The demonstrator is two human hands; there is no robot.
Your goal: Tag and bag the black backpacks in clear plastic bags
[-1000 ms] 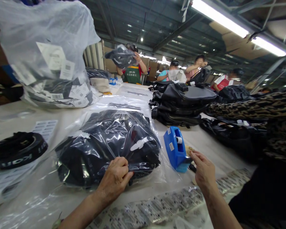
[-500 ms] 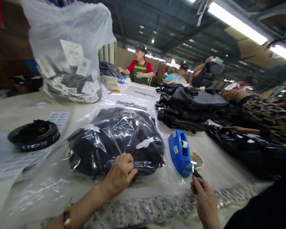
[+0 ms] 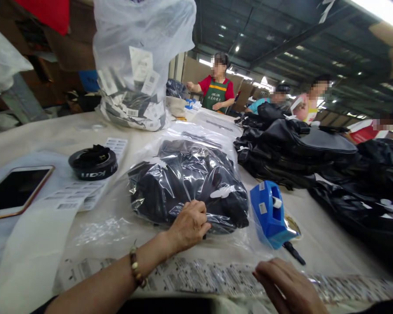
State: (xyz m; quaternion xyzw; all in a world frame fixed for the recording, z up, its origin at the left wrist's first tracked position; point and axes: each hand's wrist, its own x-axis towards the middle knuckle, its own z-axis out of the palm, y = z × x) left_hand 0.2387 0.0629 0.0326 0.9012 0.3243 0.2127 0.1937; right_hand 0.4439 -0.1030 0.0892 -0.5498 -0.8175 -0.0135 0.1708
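A black bag [image 3: 180, 183] lies on the table inside a clear plastic bag [image 3: 101, 231]. My left hand [image 3: 190, 224] rests on its near edge, fingers curled and closed on the plastic. At the front of the table, my right hand [image 3: 286, 283] holds nothing visible; its fingers are extended and apart from the thumb side, partly cut off by the frame. Beyond it stands a blue tape dispenser [image 3: 270, 216], right of the wrapped bag. A small black-handled tool [image 3: 294, 253] lies just in front of the dispenser; its tip is hidden.
Black bags [image 3: 298, 144] are piled at the right. A roll of black printed strap [image 3: 93, 163] sits on label sheets [image 3: 72, 196] at the left, near a phone [image 3: 16, 189]. A large translucent sack [image 3: 137, 78] of tags stands behind. Several people work across the table.
My right hand has let go of the small black-handled tool and drawn back toward the table's front. My left hand stays on the wrapped bag. The view has turned left.
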